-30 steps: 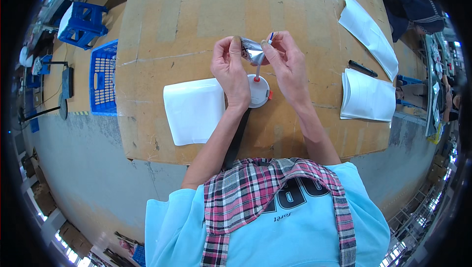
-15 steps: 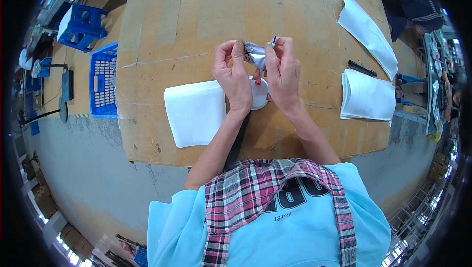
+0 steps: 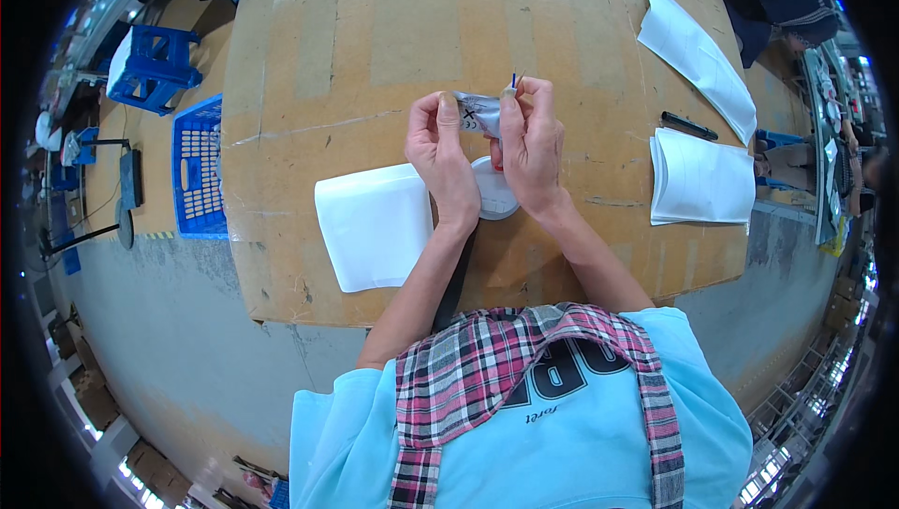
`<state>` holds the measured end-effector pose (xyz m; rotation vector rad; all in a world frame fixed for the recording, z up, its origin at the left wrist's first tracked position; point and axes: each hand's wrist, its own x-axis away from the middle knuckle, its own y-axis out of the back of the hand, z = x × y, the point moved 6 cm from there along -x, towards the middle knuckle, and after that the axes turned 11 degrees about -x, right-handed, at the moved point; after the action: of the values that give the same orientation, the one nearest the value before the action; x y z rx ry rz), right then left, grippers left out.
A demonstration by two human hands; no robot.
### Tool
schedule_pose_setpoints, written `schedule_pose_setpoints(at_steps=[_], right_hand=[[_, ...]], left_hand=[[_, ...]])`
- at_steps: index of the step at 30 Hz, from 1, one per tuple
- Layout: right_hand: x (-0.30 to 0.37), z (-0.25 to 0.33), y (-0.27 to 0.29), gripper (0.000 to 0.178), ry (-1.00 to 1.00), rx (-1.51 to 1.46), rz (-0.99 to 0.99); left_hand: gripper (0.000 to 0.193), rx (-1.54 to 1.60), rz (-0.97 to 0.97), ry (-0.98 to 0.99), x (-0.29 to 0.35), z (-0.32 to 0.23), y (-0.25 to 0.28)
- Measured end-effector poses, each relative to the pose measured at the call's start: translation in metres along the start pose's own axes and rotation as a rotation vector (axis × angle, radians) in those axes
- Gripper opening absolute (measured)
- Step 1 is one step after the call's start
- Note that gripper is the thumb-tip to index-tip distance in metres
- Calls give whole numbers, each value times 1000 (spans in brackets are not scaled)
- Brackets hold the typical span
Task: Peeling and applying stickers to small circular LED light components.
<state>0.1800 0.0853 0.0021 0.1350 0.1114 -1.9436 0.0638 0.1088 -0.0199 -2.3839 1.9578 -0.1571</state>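
Note:
A small shiny silver piece with dark printed marks point(image 3: 481, 116) is stretched between my hands over the table. I cannot make out whether it is a label or a foil pouch. My left hand point(image 3: 445, 167) pinches its left end between thumb and fingers. My right hand point(image 3: 532, 144) is closed on its right end, and a thin dark-blue stick or wire point(image 3: 513, 81) pokes up from those fingers. Below my hands lies a white round object point(image 3: 495, 195), partly covered by them. A black strap point(image 3: 456, 280) runs from near it toward the table's front edge, partly under my left forearm.
White sheets point(image 3: 375, 228) lie left of my hands. At the right are a folded stack of white paper point(image 3: 700, 178), a black pen point(image 3: 689, 125) and a longer curled sheet point(image 3: 698, 59). A blue crate point(image 3: 198, 172) and blue stool point(image 3: 154, 67) stand beyond the table's left edge. Other people are at the far corners.
The silver piece has turned slightly, so more of its printing shows. My hands have shifted a little, still pinching it. The red part seen over the white round object is now mostly hidden.

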Motion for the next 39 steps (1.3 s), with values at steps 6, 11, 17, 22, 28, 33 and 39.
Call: schedule_pose_setpoints(at_steps=[6, 11, 17, 22, 28, 33, 39], right_hand=[[0, 0, 2, 16, -8, 35, -5], [-1, 2, 2, 17, 30, 30, -15], [1, 0, 1, 18, 36, 38, -2], [0, 3, 0, 18, 18, 48, 5], [-1, -1, 1, 19, 22, 71, -16], [-3, 4, 6, 20, 47, 34, -27], [0, 8, 1, 23, 131, 41, 67]], left_hand=[[20, 126, 99, 15, -2, 1, -7], [15, 91, 51, 30, -2, 1, -6], [14, 105, 0, 35, -1, 6, 0], [14, 111, -3, 38, -1, 7, 1], [15, 89, -9, 26, 1, 7, 0], [16, 63, -11, 30, 3, 7, 0], [16, 103, -18, 5, 4, 6, -3]])
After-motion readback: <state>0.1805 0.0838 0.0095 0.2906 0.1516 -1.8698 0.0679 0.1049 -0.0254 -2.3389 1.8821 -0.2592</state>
